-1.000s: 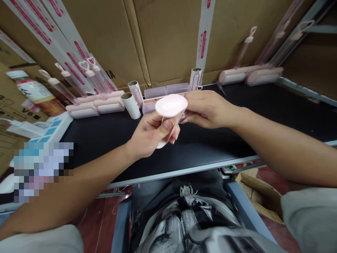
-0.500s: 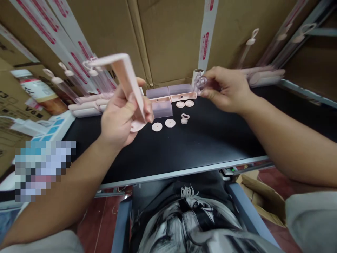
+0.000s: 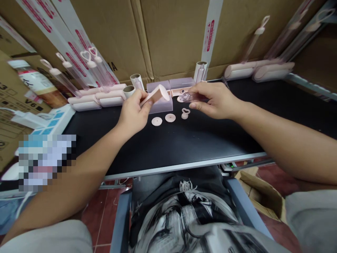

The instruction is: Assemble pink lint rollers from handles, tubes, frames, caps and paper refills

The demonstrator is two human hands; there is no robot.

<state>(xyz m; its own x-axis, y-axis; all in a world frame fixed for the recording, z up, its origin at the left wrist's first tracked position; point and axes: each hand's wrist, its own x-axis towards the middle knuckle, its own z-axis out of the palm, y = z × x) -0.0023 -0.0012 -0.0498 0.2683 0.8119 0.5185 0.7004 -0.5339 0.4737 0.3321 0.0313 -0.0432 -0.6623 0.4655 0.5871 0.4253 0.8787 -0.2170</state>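
Note:
In my left hand (image 3: 134,111) is a pale pink plastic shell (image 3: 162,92) with a rounded end, pinched between thumb and fingers and tilted up to the right. My right hand (image 3: 218,100) grips a clear pinkish tube (image 3: 187,97), its narrow end pointing left toward the shell; the fingers hide its other end. Below the hands, two pale round discs (image 3: 170,117) lie on the black table (image 3: 168,147). Beside them stands a pink cap with a heart-shaped loop (image 3: 185,114). Behind the shell are translucent lilac blocks (image 3: 181,83), partly covered by my left hand.
White cylinders (image 3: 129,91) stand at the back, one holding a clear tube (image 3: 200,73). Pink units with upright clear tubes line the left (image 3: 110,100) and right (image 3: 238,70). A drink bottle (image 3: 39,84) and a power strip (image 3: 56,121) are at the left. Cardboard (image 3: 173,38) walls the back.
My left hand has lowered and turned the pink shell, so its rounded end now points up and right. My right hand has brought the clear tube down and left, closer to the shell.

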